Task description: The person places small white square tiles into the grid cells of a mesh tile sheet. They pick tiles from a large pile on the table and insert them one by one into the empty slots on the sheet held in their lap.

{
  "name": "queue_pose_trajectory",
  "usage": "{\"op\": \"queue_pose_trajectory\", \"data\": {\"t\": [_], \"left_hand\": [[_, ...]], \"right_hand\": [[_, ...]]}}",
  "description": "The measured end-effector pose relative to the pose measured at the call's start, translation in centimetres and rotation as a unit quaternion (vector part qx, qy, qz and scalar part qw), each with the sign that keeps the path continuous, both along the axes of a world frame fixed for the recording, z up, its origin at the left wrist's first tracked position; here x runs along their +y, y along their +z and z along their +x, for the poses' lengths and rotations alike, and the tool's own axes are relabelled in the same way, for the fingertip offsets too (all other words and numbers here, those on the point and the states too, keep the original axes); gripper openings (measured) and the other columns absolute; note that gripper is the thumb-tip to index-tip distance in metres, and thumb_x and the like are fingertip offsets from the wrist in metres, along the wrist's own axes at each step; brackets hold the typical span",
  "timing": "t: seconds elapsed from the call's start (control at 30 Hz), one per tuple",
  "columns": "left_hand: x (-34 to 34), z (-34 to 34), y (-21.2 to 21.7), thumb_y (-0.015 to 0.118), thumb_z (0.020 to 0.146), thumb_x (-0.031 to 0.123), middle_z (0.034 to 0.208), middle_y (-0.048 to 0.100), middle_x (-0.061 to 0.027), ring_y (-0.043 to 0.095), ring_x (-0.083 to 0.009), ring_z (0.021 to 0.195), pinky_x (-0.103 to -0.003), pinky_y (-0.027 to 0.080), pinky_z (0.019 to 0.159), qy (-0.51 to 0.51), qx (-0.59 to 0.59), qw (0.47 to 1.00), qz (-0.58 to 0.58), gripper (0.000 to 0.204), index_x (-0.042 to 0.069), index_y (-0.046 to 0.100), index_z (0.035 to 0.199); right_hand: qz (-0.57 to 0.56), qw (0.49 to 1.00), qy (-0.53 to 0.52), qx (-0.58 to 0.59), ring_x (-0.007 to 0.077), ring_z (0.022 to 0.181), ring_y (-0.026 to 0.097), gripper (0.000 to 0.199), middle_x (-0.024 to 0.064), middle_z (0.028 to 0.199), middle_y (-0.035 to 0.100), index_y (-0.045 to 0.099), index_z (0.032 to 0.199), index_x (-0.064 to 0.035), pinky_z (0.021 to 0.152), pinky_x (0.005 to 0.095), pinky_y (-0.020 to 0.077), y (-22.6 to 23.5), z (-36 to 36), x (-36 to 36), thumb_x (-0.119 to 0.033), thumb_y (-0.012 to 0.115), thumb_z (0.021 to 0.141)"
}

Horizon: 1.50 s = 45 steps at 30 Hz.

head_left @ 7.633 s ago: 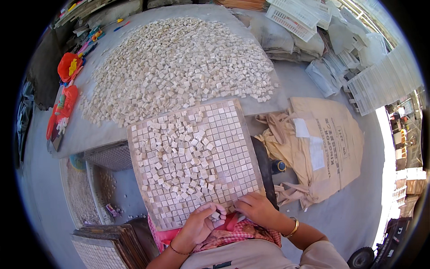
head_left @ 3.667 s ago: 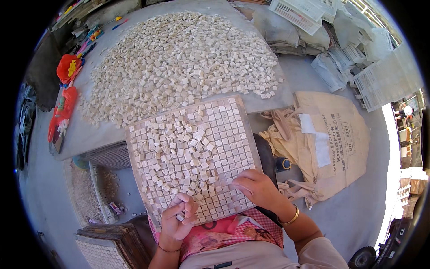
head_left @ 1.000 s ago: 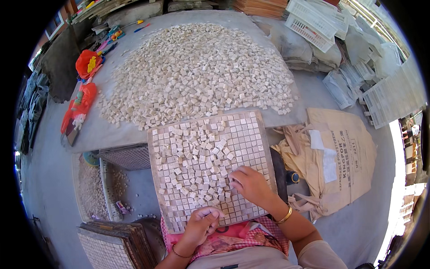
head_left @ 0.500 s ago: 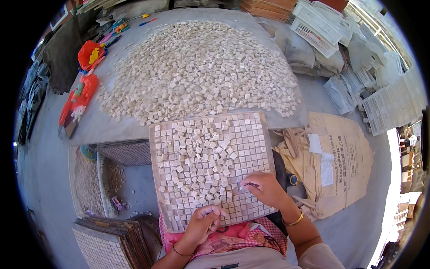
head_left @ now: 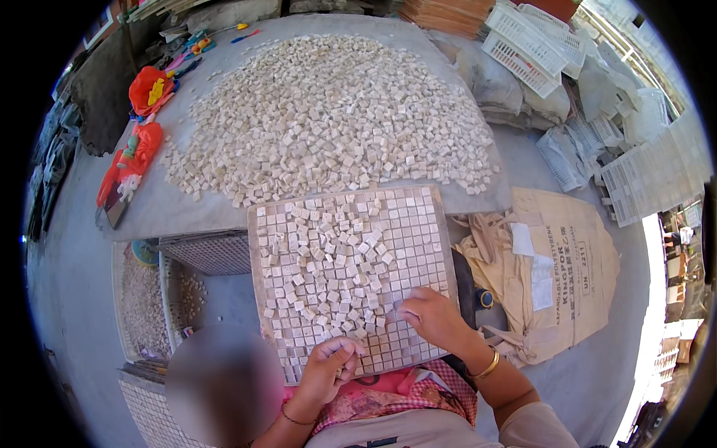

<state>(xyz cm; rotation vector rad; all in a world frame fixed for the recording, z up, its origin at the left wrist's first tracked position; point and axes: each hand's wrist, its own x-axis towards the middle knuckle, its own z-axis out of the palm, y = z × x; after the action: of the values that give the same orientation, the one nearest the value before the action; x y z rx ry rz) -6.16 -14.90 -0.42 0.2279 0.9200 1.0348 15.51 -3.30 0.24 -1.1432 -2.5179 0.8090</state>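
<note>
A square grid tray (head_left: pixel 418 280) rests in front of me, tilted slightly, with small pale stone tiles in many of its cells. A loose heap of stone tiles (head_left: pixel 336 269) covers its middle and left part. At the tray's near edge, my left hand (head_left: pixel 332 366) is closed with curled fingers; what lies in its palm is hidden. My right hand (head_left: pixel 435 319) reaches over the lower right of the grid, fingertips pinched down at the cells. Anything between those fingertips is too small to make out.
Beyond the tray a big pile of stone tiles (head_left: pixel 336 119) covers the table. Bins (head_left: pixel 173 299) with tiles stand left, above a stack of grid trays (head_left: pixel 153 407) partly hidden by a round blur. Right are a paper sack (head_left: pixel 579 284) and white crates (head_left: pixel 523 56).
My right hand has shifted slightly left, its fingertips now lower against the grid. The left hand stays nearly still, slightly higher. A round blurred patch now covers part of the lower-left stack.
</note>
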Motion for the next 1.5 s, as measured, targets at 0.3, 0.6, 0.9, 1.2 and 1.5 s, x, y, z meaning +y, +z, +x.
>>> {"op": "queue_pose_trajectory", "data": {"t": [0.3,0.6,0.9,1.2,1.5], "left_hand": [[0.1,0.2,0.4,0.057,0.092,0.013,0.061,0.050,0.0003,0.038,-0.0055,0.049,-0.019,0.028,0.044,-0.023,0.140,0.989,0.034,0.014,-0.001,0.063,0.090],[-0.1,1.4,0.5,0.057,0.094,0.028,0.073,0.054,-0.0033,0.040,-0.0068,0.052,-0.019,0.032,0.046,-0.091,-0.043,0.995,0.025,0.028,0.001,0.060,0.097],[-0.7,1.1,-0.4,0.055,0.095,0.021,0.065,0.046,0.0008,0.038,-0.0050,0.054,-0.019,0.027,0.046,-0.129,-0.069,0.989,0.017,0.019,0.003,0.057,0.089],[-1.1,1.4,-1.1,0.054,0.096,0.021,0.064,0.046,0.0012,0.035,-0.0042,0.052,-0.019,0.024,0.044,-0.126,-0.058,0.990,0.017,0.018,0.004,0.057,0.090],[-0.8,1.4,-0.7,0.051,0.097,0.019,0.064,0.050,-0.0003,0.039,-0.0053,0.050,-0.018,0.026,0.043,-0.108,-0.076,0.991,-0.020,0.019,0.003,0.059,0.091]], "right_hand": [[-0.001,0.999,-0.010,0.035,0.0296,0.081,0.058,0.023,0.0096,0.085,0.056,0.060,0.095,-0.0072,0.069,0.0381,0.0483,-0.1,-2.1,-1.9,-0.016,0.069,0.076],[-0.172,0.978,0.004,0.122,0.0278,0.078,0.061,0.021,0.0101,0.087,0.062,0.062,0.092,-0.0056,0.069,0.0347,0.0501,4.0,-1.9,-2.6,-0.014,0.072,0.075],[0.065,0.996,-0.033,0.055,0.0318,0.080,0.060,0.022,0.0114,0.087,0.061,0.059,0.095,-0.0052,0.069,0.0400,0.0490,-0.6,-2.6,-2.9,-0.010,0.068,0.075],[0.021,0.997,-0.069,0.000,0.0315,0.082,0.059,0.022,0.0117,0.089,0.059,0.058,0.094,-0.0057,0.070,0.0394,0.0486,0.0,-3.6,-3.2,-0.008,0.068,0.075],[0.011,0.997,-0.049,0.052,0.0331,0.074,0.057,0.016,0.0113,0.083,0.053,0.055,0.090,-0.0055,0.063,0.0405,0.0478,-0.5,-3.9,-3.1,-0.004,0.064,0.077]]}}
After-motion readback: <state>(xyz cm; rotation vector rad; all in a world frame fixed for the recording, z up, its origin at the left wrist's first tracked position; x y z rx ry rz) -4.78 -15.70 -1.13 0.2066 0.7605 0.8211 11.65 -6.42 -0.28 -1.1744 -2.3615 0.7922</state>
